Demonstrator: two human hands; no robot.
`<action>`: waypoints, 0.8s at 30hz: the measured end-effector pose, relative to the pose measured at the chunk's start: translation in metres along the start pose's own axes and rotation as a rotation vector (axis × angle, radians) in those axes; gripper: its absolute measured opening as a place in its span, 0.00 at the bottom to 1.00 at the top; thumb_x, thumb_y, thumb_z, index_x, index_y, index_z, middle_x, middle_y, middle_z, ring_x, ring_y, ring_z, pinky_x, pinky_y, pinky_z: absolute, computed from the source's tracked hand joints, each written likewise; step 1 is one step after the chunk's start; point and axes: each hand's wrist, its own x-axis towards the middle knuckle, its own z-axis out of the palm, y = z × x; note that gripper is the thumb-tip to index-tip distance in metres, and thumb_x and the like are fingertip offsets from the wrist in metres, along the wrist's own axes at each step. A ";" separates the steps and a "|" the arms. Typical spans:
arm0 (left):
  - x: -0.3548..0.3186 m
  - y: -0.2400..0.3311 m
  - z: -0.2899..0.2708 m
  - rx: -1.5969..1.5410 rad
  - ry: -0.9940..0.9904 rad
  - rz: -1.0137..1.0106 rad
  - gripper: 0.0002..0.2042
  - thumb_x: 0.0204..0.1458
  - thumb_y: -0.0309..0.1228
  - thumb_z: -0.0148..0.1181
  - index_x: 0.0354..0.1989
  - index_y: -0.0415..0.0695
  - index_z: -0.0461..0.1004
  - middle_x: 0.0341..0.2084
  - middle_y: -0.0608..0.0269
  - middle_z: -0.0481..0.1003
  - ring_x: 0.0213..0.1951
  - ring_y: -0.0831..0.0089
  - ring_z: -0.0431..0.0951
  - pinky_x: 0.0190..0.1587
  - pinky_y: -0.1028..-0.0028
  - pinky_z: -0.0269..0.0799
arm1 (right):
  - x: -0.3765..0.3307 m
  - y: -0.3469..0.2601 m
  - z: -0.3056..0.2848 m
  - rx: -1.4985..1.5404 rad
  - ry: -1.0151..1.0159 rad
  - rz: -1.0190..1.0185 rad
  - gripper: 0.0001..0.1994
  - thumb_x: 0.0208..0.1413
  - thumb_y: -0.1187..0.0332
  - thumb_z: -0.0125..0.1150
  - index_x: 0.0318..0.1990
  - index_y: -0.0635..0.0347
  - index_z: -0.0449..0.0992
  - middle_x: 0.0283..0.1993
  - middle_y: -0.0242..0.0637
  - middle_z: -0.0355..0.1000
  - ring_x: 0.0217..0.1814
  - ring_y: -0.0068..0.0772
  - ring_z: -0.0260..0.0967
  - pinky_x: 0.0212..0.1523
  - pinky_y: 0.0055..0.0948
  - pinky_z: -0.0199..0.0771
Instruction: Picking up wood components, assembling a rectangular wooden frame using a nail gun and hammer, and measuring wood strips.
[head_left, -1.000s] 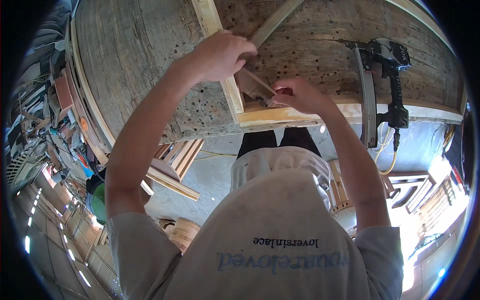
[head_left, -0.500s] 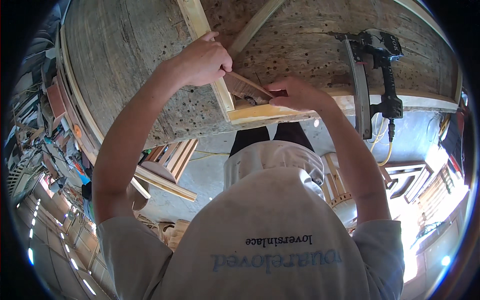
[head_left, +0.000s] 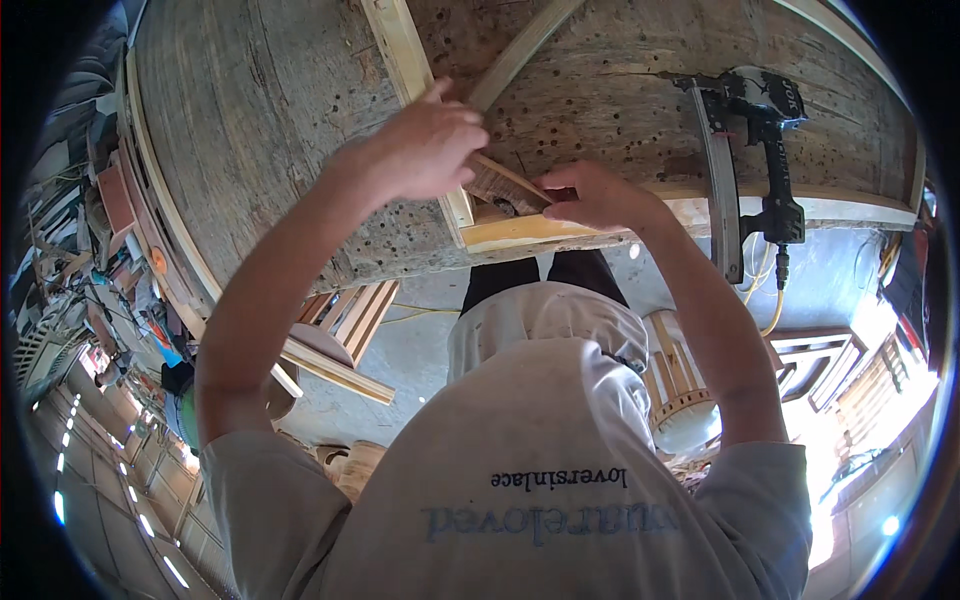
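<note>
A small brown wooden block bridges the inner corner of a pale wooden frame, set slantwise between the left strip and the front strip. Thumb and fingers of my right hand pinch the block's right end. Over the block's left end is my left hand, somewhat blurred, its fingers apart and the index stretched out over the left strip; whether it touches the block is hidden. A diagonal wooden strip runs away from beside the left hand.
A black and silver nail gun lies on the right of the worn, hole-marked wooden worktop, its yellow hose hanging off the front edge. Wooden pieces stand below on the left, a stool-like wooden item on the right.
My left hand has loosened its fingers and shifted slightly right and nearer. The right hand stays at the block's right end, moved only slightly.
</note>
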 end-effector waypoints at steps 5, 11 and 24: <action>0.001 0.047 0.042 -0.159 0.255 0.003 0.23 0.47 0.44 0.63 0.47 0.41 0.72 0.42 0.56 0.73 0.45 0.61 0.72 0.56 0.60 0.60 | 0.002 -0.003 -0.006 -0.065 -0.065 0.004 0.20 0.50 0.70 0.63 0.52 0.60 0.73 0.42 0.43 0.73 0.38 0.37 0.71 0.42 0.34 0.70; 0.005 0.046 0.075 -0.081 0.555 0.003 0.22 0.45 0.50 0.63 0.40 0.44 0.74 0.33 0.61 0.72 0.40 0.64 0.70 0.49 0.63 0.63 | -0.033 -0.003 -0.025 0.068 0.444 -0.039 0.17 0.51 0.65 0.62 0.48 0.58 0.75 0.37 0.39 0.75 0.39 0.29 0.74 0.40 0.26 0.73; 0.010 0.047 0.081 -0.081 0.706 0.006 0.22 0.41 0.53 0.65 0.34 0.46 0.74 0.28 0.66 0.71 0.35 0.67 0.70 0.44 0.66 0.63 | -0.167 0.114 -0.173 0.102 0.976 0.712 0.28 0.45 0.44 0.67 0.40 0.62 0.76 0.29 0.33 0.71 0.29 0.25 0.68 0.31 0.26 0.67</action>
